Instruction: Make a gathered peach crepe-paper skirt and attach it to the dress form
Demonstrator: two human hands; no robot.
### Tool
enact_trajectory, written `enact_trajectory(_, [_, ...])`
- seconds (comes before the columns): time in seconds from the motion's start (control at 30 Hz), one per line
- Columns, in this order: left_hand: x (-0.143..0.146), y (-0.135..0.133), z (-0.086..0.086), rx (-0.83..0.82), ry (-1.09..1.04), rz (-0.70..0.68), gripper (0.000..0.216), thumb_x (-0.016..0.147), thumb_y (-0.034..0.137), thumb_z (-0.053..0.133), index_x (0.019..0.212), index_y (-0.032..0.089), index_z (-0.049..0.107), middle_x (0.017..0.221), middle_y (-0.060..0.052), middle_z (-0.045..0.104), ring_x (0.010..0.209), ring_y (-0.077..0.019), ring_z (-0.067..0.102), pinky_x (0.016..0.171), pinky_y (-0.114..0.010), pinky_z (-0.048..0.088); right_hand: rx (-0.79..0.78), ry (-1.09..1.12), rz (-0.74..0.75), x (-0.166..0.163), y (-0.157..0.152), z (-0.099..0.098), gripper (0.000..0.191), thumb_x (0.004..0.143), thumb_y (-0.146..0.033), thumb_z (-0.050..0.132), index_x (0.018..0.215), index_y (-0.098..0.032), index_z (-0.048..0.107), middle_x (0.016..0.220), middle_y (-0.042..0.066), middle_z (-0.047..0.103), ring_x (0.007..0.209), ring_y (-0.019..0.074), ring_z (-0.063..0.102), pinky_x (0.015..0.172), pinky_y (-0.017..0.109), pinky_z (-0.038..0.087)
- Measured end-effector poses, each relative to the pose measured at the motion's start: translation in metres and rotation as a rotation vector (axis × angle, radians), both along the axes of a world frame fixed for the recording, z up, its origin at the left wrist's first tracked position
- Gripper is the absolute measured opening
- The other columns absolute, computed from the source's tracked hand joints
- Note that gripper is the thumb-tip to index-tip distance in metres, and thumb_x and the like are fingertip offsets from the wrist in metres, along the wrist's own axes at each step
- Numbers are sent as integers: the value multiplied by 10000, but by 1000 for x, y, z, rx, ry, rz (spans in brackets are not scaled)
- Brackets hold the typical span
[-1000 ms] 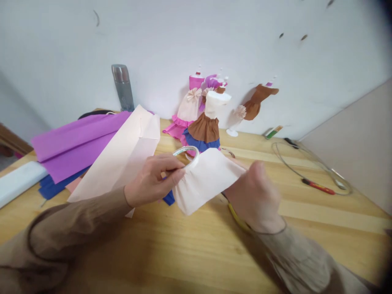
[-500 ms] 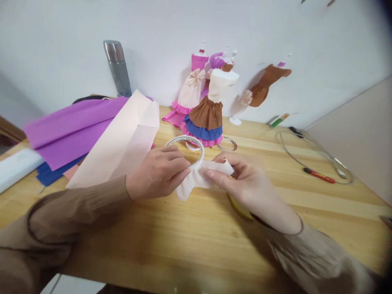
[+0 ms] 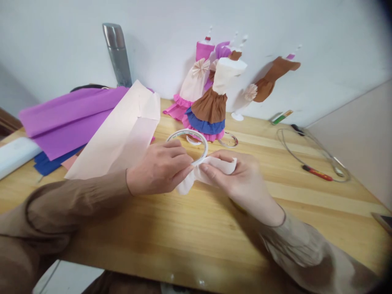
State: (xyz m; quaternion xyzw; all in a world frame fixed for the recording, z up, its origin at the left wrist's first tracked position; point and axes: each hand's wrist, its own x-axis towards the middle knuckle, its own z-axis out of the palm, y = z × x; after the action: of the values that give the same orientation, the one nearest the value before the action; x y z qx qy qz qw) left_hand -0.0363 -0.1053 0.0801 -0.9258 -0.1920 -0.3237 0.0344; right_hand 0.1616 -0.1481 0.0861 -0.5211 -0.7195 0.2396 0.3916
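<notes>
My left hand [image 3: 159, 167] is closed on a thin white roll of tape [image 3: 205, 147], which stands tilted up with printing on its inner face. Its thumb and fingertips also press at the gathered edge of a pale pink paper strip [image 3: 226, 164]. From the other side, my right hand [image 3: 248, 185] pinches that strip between thumb and fingers, close beside the roll. Part of the strip hangs in soft ruffles below my left fingertips. Both hands are above the wooden table [image 3: 159, 237]. Something yellow, mostly hidden, lies beneath my right hand.
Several mini dress forms in paper dresses stand at the back, among them one with a brown skirt [image 3: 211, 107] and a brown one [image 3: 269, 83]. Purple paper [image 3: 73, 116] and a pale pink sheet [image 3: 122, 130] lie left, before a grey flask [image 3: 118, 57]. A red-handled tool [image 3: 317, 173] and cable lie right.
My right hand has moved slightly left, closer to the tape roll, its fingers further along the strip. The whole view has shifted a little; my left hand keeps its hold.
</notes>
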Motion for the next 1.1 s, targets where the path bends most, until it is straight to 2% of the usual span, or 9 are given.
enact_trajectory(0.13, [2, -2, -4, 84, -3, 48, 286, 915, 194, 435, 673, 149, 581, 616, -32, 579, 619, -135, 498, 585, -253, 433, 79, -13, -1, -4, -3, -3, 246, 823, -222, 602, 583, -188, 556, 517, -27, 504, 473, 92, 444, 443, 238, 331])
enact_trajectory(0.23, [3, -3, -6, 67, -3, 65, 292, 911, 189, 438, 651, 151, 564, 612, -28, 574, 611, -130, 487, 582, -250, 428, 205, -66, 2, -7, -7, -5, 220, 829, -183, 595, 610, -183, 574, 522, -32, 519, 469, 82, 437, 457, 238, 333])
enact_trajectory(0.33, [3, -4, -4, 11, -16, 79, 279, 903, 179, 449, 641, 151, 543, 618, -25, 580, 611, -125, 486, 591, -247, 429, 269, -105, 4, -10, -11, -7, 214, 833, -169, 590, 618, -177, 584, 523, -32, 528, 466, 79, 435, 462, 236, 341])
enact_trajectory(0.5, [2, -3, 0, -106, -30, 60, 292, 908, 187, 444, 625, 160, 510, 619, -17, 571, 616, -122, 491, 596, -243, 417, 241, -77, 3, -10, -11, -7, 101, 806, -228, 644, 727, -166, 633, 582, -23, 586, 504, 88, 491, 498, 230, 399])
enact_trajectory(0.57, [2, -3, 0, -138, -50, 49, 284, 908, 178, 447, 634, 155, 518, 623, -20, 570, 619, -123, 499, 602, -246, 419, 256, -79, -3, -10, -10, -7, 110, 808, -214, 640, 709, -167, 626, 586, -21, 591, 511, 87, 494, 505, 228, 404])
enact_trajectory(0.73, [4, -3, -4, -160, -53, 29, 284, 919, 197, 444, 660, 147, 550, 630, -25, 570, 617, -128, 497, 607, -254, 426, 266, -86, 72, -10, -11, -7, 152, 839, -177, 597, 688, -175, 616, 569, -25, 578, 505, 85, 499, 502, 226, 402])
enact_trajectory(0.9, [3, -2, -4, -177, -89, 22, 281, 920, 200, 449, 671, 141, 566, 630, -26, 580, 623, -128, 499, 623, -254, 434, 205, -31, 28, -9, -8, -10, 93, 834, -177, 603, 765, -199, 660, 599, -22, 633, 486, 95, 510, 455, 220, 402])
enact_trajectory(1.1, [4, 0, -5, -165, -105, 7, 299, 926, 208, 443, 646, 155, 534, 614, -18, 557, 597, -123, 485, 590, -247, 410, 334, -54, 91, -9, -8, -15, 98, 826, -109, 610, 834, -199, 648, 677, -14, 656, 555, 94, 575, 523, 217, 444])
